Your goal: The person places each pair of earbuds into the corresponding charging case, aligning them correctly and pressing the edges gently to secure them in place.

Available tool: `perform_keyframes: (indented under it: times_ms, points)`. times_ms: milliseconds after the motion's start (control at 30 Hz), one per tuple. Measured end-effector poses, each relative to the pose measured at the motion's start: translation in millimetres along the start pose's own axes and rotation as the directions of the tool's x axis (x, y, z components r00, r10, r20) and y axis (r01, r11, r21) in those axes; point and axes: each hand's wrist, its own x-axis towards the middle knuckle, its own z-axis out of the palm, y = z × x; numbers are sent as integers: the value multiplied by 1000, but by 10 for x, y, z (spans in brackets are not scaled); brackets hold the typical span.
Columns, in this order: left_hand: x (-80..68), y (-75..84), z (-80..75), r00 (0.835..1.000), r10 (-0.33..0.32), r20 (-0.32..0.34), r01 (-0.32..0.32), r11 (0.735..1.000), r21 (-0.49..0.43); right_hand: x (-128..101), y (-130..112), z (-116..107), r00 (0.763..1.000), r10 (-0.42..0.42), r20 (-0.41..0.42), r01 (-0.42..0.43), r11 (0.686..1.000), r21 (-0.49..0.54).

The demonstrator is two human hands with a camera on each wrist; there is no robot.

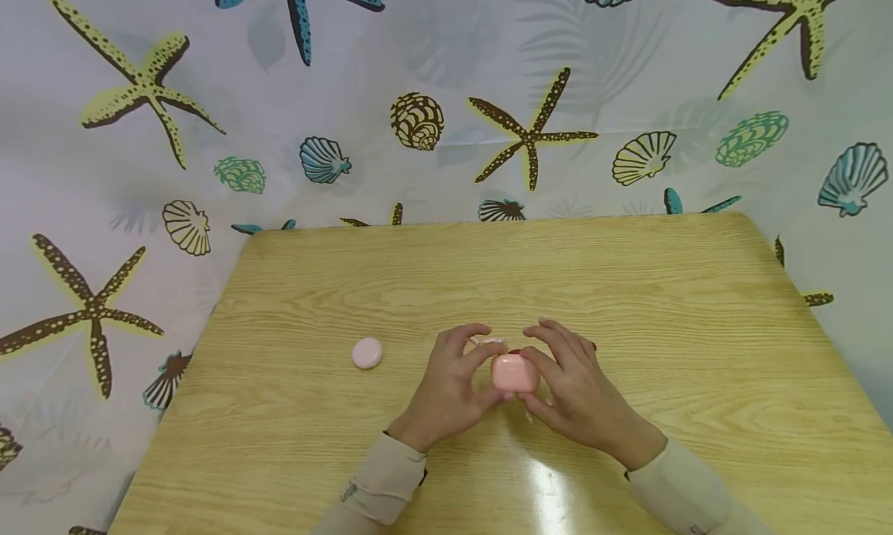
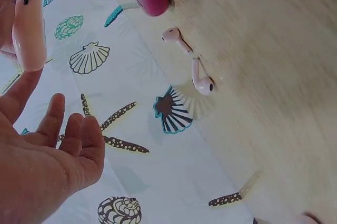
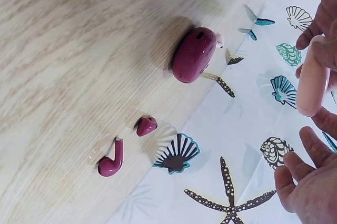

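Across the wooden table [image 1: 628, 287], backed by a curtain printed with starfish and shells [image 1: 418, 70], I have both hands meeting near the front middle. My left hand [image 1: 446, 388] and right hand [image 1: 579, 395] each pinch the pink earbud case [image 1: 515, 373] between thumb and fingertips, lifted just above the tabletop; the other fingers arch loosely over it. Beyond the hands sits a maroon case [image 3: 193, 54], and just beside it lie two pink earbuds [image 2: 192, 66]. Two maroon earbuds [image 3: 126, 148] lie close together on the wood, one on its side and one showing mostly its tip. A second pink case [image 1: 367, 353] rests well apart to the left.

I judge the main risk to be slip: the pink case looks smooth and rounded, and a fingertip pinch could let it squirt free. A dropped case could also knock the loose buds, which would roll easily toward the far edge.
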Motion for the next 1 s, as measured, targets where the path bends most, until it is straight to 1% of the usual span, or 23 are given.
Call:
perform_keyframes:
  times_ms: [67, 167, 367, 467, 633, 733, 800, 900, 1000]
  points:
    - [3, -2, -9, 1000, 19, 24, -20, 999, 43, -17, 1, 2, 1000, 6, 13, -6, 1000, 19]
    - [-4, -2, -14, 998, 22, 66, -27, 996, 80, -41, -1, 4, 999, 22, 37, -23, 999, 45]
    - [-14, 5, -17, 990, 18, 139, -32, 994, 104, -77, 2, 6, 997, 44, 63, -47, 997, 55]
    - [-18, 5, -9, 986, 17, 163, -37, 992, 122, -98, 7, 3, 996, 42, 84, -48, 997, 60]
    - [-37, 3, 36, 984, 18, 175, -46, 987, 154, -143, 17, 10, 991, 56, 122, -63, 996, 61]
    - [-55, 5, 69, 982, -1, 189, -31, 986, 163, -171, 18, 19, 985, 75, 155, -83, 996, 45]
    - [-69, 5, 95, 978, -25, 205, -9, 986, 164, -187, 15, 27, 978, 96, 183, -103, 994, 27]
    - [-91, 5, 142, 967, -70, 243, 31, 986, 161, -215, 6, 50, 963, 141, 231, -145, 989, 4]
    - [-112, 13, 191, 951, -119, 286, 74, 984, 164, -246, -4, 84, 946, 174, 274, -178, 984, -12]
